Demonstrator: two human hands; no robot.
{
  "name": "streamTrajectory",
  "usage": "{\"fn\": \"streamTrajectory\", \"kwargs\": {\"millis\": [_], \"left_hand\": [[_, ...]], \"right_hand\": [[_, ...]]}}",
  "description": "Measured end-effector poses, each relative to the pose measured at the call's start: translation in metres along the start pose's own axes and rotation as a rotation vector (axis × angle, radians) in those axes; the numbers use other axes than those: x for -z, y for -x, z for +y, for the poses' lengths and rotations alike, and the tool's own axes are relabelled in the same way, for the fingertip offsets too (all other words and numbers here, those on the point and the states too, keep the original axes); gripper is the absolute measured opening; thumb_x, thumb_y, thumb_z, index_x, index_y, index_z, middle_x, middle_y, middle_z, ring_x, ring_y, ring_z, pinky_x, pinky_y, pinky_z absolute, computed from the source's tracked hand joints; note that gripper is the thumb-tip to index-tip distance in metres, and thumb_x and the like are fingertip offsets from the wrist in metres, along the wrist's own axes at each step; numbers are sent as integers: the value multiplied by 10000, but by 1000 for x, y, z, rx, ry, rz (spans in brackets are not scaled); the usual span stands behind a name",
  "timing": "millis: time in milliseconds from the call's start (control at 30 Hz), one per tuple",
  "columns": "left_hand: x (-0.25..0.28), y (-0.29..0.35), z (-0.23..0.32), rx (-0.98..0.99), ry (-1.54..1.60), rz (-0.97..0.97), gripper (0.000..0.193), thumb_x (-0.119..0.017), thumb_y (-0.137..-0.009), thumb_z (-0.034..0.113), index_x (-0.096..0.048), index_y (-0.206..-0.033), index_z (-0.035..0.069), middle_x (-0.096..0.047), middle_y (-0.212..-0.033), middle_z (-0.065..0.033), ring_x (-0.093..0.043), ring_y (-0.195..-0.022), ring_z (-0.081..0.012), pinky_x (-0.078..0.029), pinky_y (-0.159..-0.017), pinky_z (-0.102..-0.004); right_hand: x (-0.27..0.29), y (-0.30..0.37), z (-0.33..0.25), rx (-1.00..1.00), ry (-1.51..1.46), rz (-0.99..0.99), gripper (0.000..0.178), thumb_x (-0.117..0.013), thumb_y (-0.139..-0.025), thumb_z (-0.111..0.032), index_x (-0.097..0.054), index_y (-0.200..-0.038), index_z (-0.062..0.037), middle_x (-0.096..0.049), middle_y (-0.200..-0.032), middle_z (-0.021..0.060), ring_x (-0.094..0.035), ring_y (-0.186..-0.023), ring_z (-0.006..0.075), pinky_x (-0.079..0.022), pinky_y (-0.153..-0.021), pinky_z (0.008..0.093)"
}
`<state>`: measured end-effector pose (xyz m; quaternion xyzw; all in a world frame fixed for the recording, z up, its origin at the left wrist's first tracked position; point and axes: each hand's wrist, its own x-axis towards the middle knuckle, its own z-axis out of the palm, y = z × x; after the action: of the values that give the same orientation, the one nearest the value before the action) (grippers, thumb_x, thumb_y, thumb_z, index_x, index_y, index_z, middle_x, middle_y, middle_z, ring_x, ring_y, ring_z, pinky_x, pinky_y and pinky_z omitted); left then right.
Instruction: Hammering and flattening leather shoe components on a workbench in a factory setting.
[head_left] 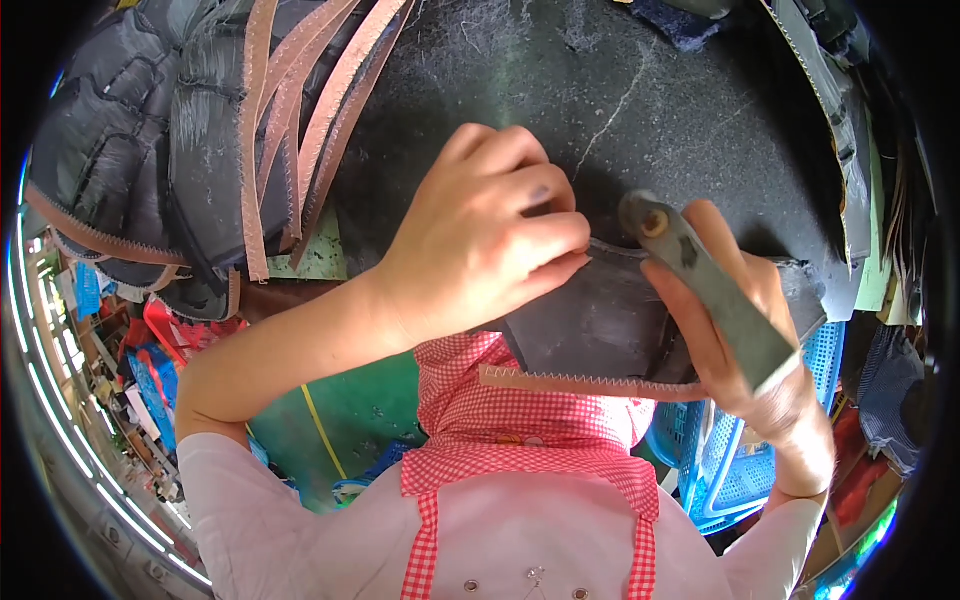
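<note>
A dark leather-like piece [590, 320] hangs over the near edge of the dark worktop [520, 70], with a brown zigzag-edged strip [600, 385] along its lower side. My left hand [490, 230] is closed, its fingers curled and pinching at the piece's upper edge; the fingertips are partly hidden. My right hand [740, 310] grips a hammer [715, 285] above the right part of the same piece. The hammer's grey metal head has a rounded end and a broad, flat wedge end. Its handle is mostly hidden by the hand.
Dark cut pieces [205, 150] are heaped at the left, with brown zigzag-edged strips [290, 130] draped over them. More dark material [840, 130] lies along the right edge. Blue plastic baskets [725, 465] stand below at the right, beside my red checked apron [520, 430].
</note>
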<state>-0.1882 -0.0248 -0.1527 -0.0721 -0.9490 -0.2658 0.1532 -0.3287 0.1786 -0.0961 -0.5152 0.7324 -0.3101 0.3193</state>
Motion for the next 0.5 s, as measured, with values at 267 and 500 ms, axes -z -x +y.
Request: {"fn": "streamTrajectory", "kwargs": {"millis": [267, 500], "left_hand": [[11, 17, 1, 129, -100, 19, 290, -876, -682, 260, -813, -960, 207, -621, -1065, -12, -534, -989, -235, -402, -888, -393], [-1, 16, 10, 272, 169, 28, 205, -885, -679, 139, -781, -854, 163, -658, -976, 44, -556, -970, -195, -403, -856, -375]], "right_hand": [[-10, 7, -11, -69, -122, 11, 159, -619, -995, -62, -529, -1099, 18, -569, -834, 190, -677, -662, 372, -472, -520, 381], [-2, 5, -3, 125, -59, 65, 213, -635, -976, -30, -590, -1164, 60, -563, -908, 197, -678, -695, 337, -495, -552, 356]]}}
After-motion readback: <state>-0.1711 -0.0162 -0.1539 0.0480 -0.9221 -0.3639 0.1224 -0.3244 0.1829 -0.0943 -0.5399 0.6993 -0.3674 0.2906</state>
